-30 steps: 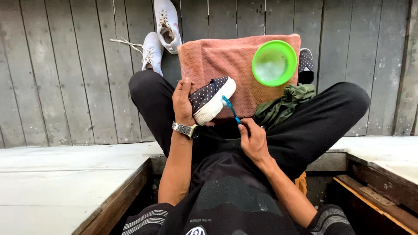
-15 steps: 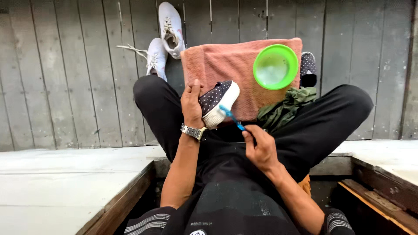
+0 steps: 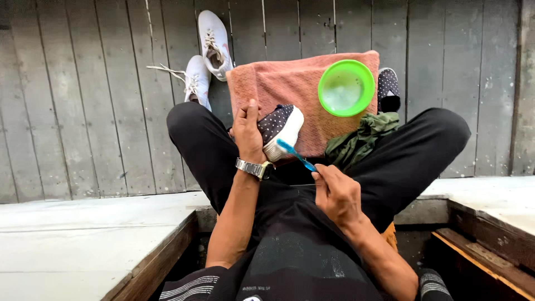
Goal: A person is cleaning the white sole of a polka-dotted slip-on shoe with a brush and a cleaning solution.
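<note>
Two crossed legs in black trousers (image 3: 212, 150) fill my view from the head camera, and they make the cradle for everything here, sitting over grey wooden floor planks (image 3: 72, 100). Spread across the lap is a pink towel (image 3: 290, 83), I'd say there to catch drips, with a green bowl (image 3: 346, 87) parked on its right side, close enough for a dip. Beyond the towel lie two white sneakers (image 3: 207, 56), well clear of the action; a second dotted shoe (image 3: 388, 89) peeks out behind the bowl, and a crumpled green cloth (image 3: 359, 139) sits on the right thigh. Now the work itself: the left hand (image 3: 248, 131) has its fingers wrapped tight around a dark polka-dot shoe (image 3: 278, 125), tilting the white sole edge toward me. The right hand (image 3: 334, 192) pinches a blue toothbrush (image 3: 295, 154) shut between its fingers, bristle end touching that sole rim. Nothing blocks the brush; only the watch (image 3: 253, 168) wrist sits close.
</note>
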